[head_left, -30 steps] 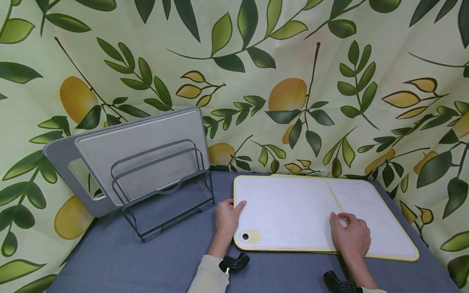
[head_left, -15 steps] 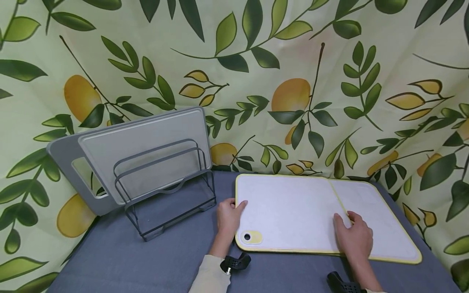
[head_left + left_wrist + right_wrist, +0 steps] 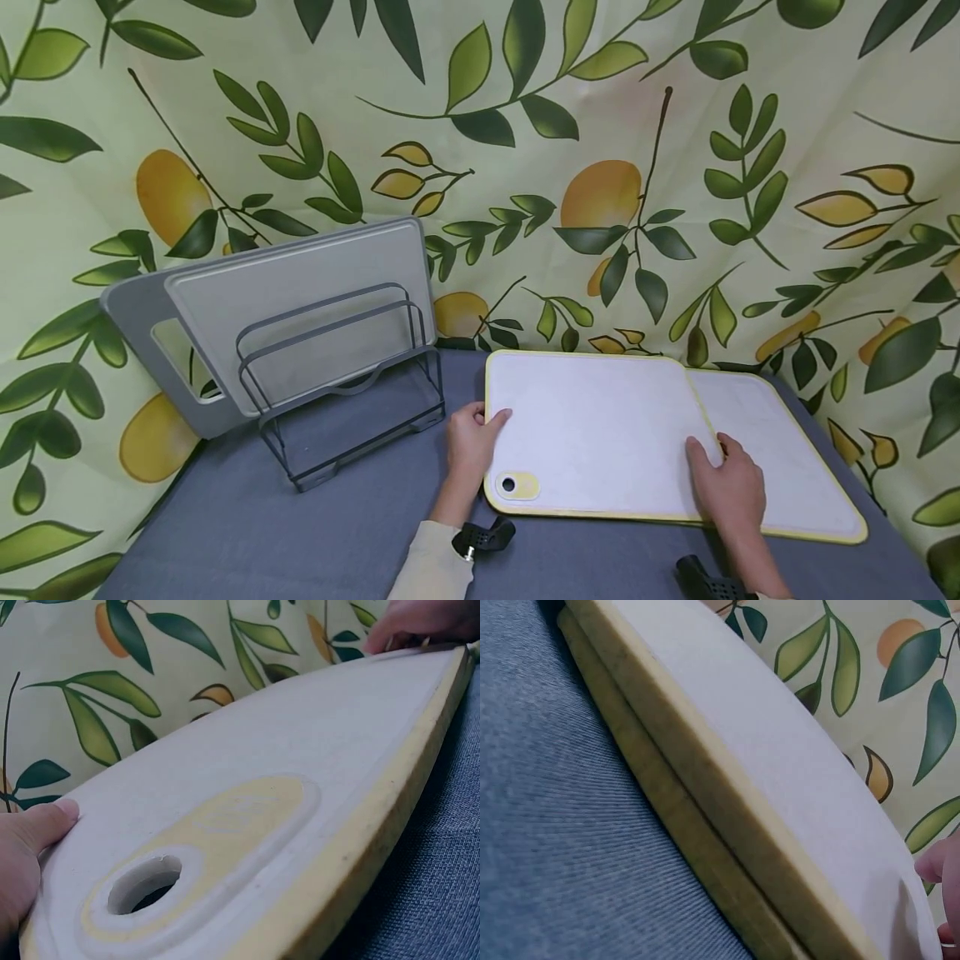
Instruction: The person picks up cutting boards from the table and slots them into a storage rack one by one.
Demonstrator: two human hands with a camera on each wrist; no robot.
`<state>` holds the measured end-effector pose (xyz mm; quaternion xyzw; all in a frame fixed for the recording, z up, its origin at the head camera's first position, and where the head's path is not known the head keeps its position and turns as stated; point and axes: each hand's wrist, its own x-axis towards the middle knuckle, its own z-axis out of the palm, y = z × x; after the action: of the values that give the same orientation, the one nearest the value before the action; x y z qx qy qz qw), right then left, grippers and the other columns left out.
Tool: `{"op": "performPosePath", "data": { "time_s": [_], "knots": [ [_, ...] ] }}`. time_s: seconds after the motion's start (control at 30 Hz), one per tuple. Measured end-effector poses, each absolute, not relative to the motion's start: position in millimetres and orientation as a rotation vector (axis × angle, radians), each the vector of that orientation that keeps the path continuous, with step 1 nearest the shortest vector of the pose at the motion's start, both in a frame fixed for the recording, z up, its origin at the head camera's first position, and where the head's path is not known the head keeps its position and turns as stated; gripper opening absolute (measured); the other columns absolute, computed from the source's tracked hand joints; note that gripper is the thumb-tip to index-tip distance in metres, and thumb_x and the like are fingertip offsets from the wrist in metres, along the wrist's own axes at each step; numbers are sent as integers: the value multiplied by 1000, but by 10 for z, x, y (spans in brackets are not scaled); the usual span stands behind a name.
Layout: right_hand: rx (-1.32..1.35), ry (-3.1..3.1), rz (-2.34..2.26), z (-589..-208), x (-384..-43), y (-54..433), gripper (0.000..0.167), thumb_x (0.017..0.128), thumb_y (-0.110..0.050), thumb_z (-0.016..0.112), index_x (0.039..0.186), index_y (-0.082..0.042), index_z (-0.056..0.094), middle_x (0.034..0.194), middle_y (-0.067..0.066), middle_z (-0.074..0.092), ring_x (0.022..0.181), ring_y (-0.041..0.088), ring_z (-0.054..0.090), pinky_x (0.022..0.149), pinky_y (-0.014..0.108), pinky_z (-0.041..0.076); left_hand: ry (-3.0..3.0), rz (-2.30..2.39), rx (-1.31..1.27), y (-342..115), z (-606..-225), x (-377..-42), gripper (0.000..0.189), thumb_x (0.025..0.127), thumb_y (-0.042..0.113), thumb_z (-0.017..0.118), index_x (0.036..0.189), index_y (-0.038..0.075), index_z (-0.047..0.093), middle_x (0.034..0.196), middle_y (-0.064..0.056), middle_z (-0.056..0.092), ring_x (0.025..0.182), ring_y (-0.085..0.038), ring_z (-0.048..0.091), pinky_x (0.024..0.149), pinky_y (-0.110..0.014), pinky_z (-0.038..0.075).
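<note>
A white cutting board (image 3: pixel 592 433) with a yellow rim and a yellow patch around a hole lies over a second white cutting board (image 3: pixel 787 467), which shows at the right. My left hand (image 3: pixel 470 442) grips the upper board's left edge, thumb on top and fingers round the edge. At its right edge my right hand (image 3: pixel 729 483) holds the same board, thumb on the white face and fingers at the rim. In the right wrist view a thin dark line runs between the two boards' yellow edges (image 3: pixel 705 780).
A dark wire rack (image 3: pixel 352 400) stands at the left on the blue-grey cloth (image 3: pixel 300 542). A light grey board (image 3: pixel 315 308) and a darker grey board (image 3: pixel 135 308) with a handle slot lean in it. A leaf-and-fruit patterned curtain (image 3: pixel 510 250) hangs behind the table.
The upper cutting board has shifted slightly away and to the right over the lower one. My right fingers have closed in on its right edge. The head view has shifted a little.
</note>
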<state>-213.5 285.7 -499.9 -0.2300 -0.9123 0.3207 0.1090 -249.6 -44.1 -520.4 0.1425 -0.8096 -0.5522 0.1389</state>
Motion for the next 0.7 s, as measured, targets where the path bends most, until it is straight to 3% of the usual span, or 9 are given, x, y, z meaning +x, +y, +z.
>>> {"op": "performPosePath", "data": {
  "time_s": [0.7],
  "knots": [
    [-660,-2702,957,-4956,-2218,2929,66,103,-42,45,140,13,48,140,38,50,127,55,47,106,63,38,-2281,-1657,386,-436,-5178,-2480,36,80,33,87,101,6,76,67,2,51,59,-9,50,52,-21,39]
  ]
}}
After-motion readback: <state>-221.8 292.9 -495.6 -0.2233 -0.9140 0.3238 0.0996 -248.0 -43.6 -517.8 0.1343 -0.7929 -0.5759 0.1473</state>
